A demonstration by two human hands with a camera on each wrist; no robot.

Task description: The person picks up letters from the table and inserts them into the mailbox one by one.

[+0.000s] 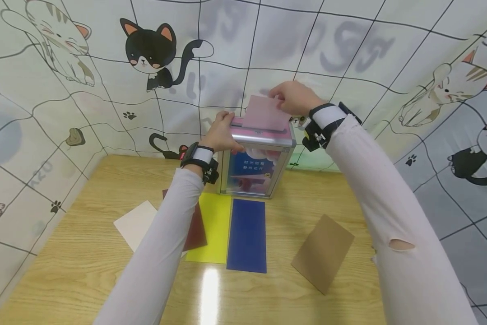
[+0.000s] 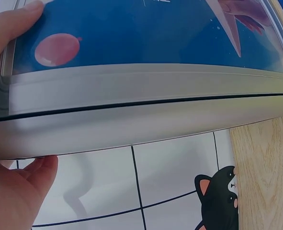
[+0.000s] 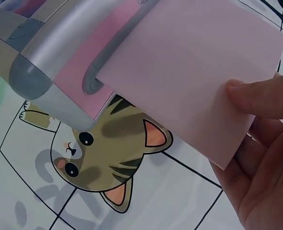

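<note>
Left hand (image 2: 12, 191) grips box (image 2: 141, 110) — silver frame; blue panel.

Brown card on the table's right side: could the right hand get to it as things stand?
Probably not at once: the right hand pinches the pink card at the box slot. The brown card itself lies uncovered below that arm.

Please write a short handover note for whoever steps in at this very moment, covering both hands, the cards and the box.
Left hand: grips the top left corner of the box, steadying it.
Right hand: pinches the pink card, whose lower edge sits in the slot on the lid.
Done: the pink card is started into the slot; some cards seem to lie inside already.
Left: push the pink card fully in. On the table wait the white card, maroon card, yellow card, blue card and brown card.
</note>
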